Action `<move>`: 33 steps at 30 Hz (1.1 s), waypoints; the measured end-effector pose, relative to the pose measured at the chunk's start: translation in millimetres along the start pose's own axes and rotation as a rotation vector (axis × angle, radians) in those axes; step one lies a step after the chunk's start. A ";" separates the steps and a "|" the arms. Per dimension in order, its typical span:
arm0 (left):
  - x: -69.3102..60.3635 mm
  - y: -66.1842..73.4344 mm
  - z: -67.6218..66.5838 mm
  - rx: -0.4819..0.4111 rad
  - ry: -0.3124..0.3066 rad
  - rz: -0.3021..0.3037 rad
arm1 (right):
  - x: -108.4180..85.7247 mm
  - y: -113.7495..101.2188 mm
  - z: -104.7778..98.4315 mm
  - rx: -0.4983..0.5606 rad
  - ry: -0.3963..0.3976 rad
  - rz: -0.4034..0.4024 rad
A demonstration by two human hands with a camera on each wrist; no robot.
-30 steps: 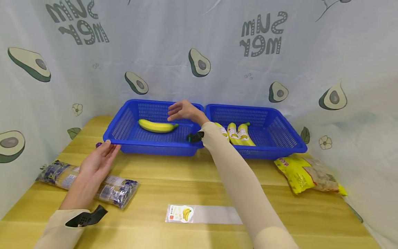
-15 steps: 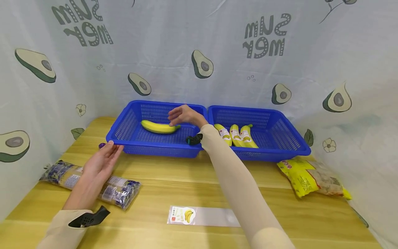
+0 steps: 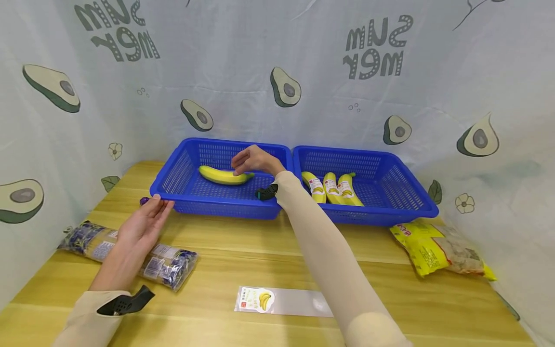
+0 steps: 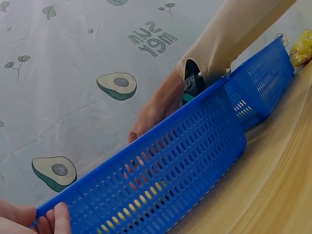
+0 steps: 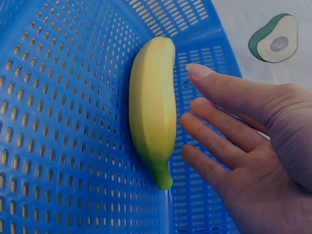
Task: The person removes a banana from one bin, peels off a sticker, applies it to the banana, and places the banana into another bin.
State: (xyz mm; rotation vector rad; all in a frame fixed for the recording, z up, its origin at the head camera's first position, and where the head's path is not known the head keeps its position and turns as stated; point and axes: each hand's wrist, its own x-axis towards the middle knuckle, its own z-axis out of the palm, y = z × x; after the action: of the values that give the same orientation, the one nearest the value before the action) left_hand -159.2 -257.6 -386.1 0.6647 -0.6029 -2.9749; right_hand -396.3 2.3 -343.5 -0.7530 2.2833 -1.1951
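Note:
A yellow banana (image 3: 223, 175) with a greenish stem lies in the left blue basket (image 3: 225, 199). My right hand (image 3: 253, 161) reaches over this basket. In the right wrist view, the right hand (image 5: 258, 136) has its fingers and thumb extended beside the banana (image 5: 153, 102), with a gap between them. At the basket's front left corner, my left hand (image 3: 140, 224) holds the rim. The left wrist view shows the left hand (image 4: 36, 219) with thumb and fingers on either side of the rim of the basket (image 4: 161, 165).
Another blue basket (image 3: 390, 217) adjoins on the right, holding several labelled bananas (image 3: 333, 188). A clear plastic strip with a banana label (image 3: 257, 300) lies in front. A blue-patterned packet (image 3: 169, 266) lies at left under the left arm, a yellow bag (image 3: 427, 248) at right.
My right hand has lowered slightly toward the banana's stem end. My left hand keeps its place on the rim. The whole head view has shifted a little.

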 end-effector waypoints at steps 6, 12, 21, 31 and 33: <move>0.1 2.2 -1.5 -0.009 0.007 0.006 | 8.4 -2.7 5.5 -0.020 -0.018 -0.006; -0.8 3.2 -4.9 -0.033 -0.011 -0.005 | 15.9 -2.3 12.3 -0.049 -0.028 0.001; 1.6 1.7 -1.0 0.002 -0.021 -0.007 | 17.2 2.2 11.0 -0.063 -0.026 0.035; 3.0 2.2 -1.1 -0.001 -0.011 -0.009 | 15.7 1.2 11.9 -0.148 -0.082 0.072; 3.1 1.9 -1.7 -0.002 -0.006 -0.011 | 15.5 1.1 12.5 -0.149 -0.094 0.083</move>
State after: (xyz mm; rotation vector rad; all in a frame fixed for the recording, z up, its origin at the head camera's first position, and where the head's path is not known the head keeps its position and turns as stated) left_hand -161.4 -260.3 -388.0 0.6613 -0.5984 -2.9886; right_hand -400.6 -14.6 -353.1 -0.7439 2.3197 -0.9409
